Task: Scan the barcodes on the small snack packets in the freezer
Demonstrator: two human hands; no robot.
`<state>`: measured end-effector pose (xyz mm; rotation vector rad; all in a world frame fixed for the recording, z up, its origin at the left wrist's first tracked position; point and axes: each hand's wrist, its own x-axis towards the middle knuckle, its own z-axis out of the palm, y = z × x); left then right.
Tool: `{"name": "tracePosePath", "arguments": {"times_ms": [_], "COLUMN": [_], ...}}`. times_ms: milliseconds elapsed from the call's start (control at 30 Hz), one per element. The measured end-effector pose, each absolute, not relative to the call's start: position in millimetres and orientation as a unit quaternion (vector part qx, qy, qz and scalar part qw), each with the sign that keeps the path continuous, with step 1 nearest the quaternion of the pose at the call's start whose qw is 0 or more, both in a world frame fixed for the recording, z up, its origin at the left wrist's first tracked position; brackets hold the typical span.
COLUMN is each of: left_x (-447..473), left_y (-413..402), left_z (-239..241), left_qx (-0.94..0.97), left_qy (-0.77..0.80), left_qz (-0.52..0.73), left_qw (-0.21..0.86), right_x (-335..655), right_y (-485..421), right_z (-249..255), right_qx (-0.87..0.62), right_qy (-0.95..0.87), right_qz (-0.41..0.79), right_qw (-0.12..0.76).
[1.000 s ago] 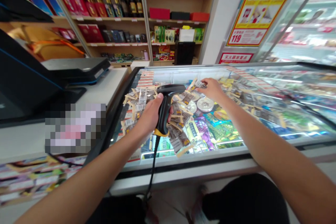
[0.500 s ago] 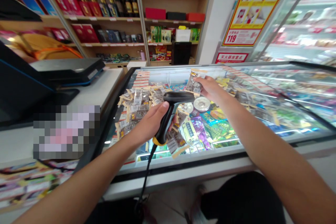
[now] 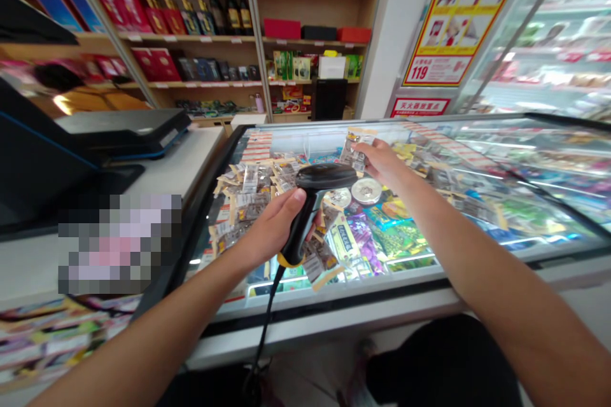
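My left hand is wrapped round the handle of a black barcode scanner with a yellow base and a trailing cable. The scanner's head points right, toward the small snack packet that my right hand pinches by its side. This packet is clear with dark contents and a tan edge. Similar packets lie heaped on the glass top of the freezer, left of the scanner, and one packet lies just below it. Two round silver lids show between my hands.
A counter at left carries a flat black scale, a dark monitor and a blurred-out item. Behind it a person in an orange-yellow top is partly visible. Shelves with bottles and boxes line the back. More packets lie at right.
Both hands keep nearly the same place; the scanner's head has tilted slightly. The person behind the counter has shifted, and dark hair now shows.
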<state>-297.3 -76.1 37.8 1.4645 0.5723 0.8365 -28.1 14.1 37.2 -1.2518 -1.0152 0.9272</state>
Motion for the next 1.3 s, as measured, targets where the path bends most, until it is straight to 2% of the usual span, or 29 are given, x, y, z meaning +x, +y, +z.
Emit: {"name": "tracePosePath", "arguments": {"times_ms": [67,133,233,300,367,500,600,733,967,1133,1300], "left_x": [-297,-298,-299,-300,-301,-301,-301,-301,-301,-301,-301], "left_y": [-77,-78,-77,-75,-73,-70,-68,-67,-64,-66,-70], "left_z": [40,42,45,46,47,46,44,43,44,49,54], "left_qx": [0.643,0.637,0.627,0.626,0.623,0.624,0.624,0.623,0.617,0.603,0.605], "left_qy": [0.255,0.271,0.291,0.299,0.305,0.305,0.305,0.306,0.346,0.355,0.349], "left_qz": [0.369,0.382,0.408,0.417,0.423,0.420,0.417,0.425,0.422,0.433,0.435], "left_qw": [0.621,0.612,0.597,0.587,0.583,0.584,0.587,0.582,0.567,0.569,0.569], "right_x": [-19,0,39,57,58,10,-31,-45,-34,-36,-42], "right_y": [14,12,7,3,0,1,5,12,8,5,3], "right_z": [38,41,48,51,52,40,19,2,14,15,17], "right_qx": [-0.548,-0.601,-0.708,-0.763,-0.790,-0.735,-0.710,-0.684,-0.612,-0.576,-0.584], "right_qy": [-0.466,-0.523,-0.599,-0.601,-0.589,-0.647,-0.687,-0.704,-0.718,-0.742,-0.745], "right_qz": [0.377,0.306,0.142,0.081,0.018,-0.055,-0.006,0.044,0.092,0.054,0.077], "right_qw": [0.583,0.521,0.345,0.225,0.169,0.195,0.155,0.186,0.318,0.339,0.314]}}
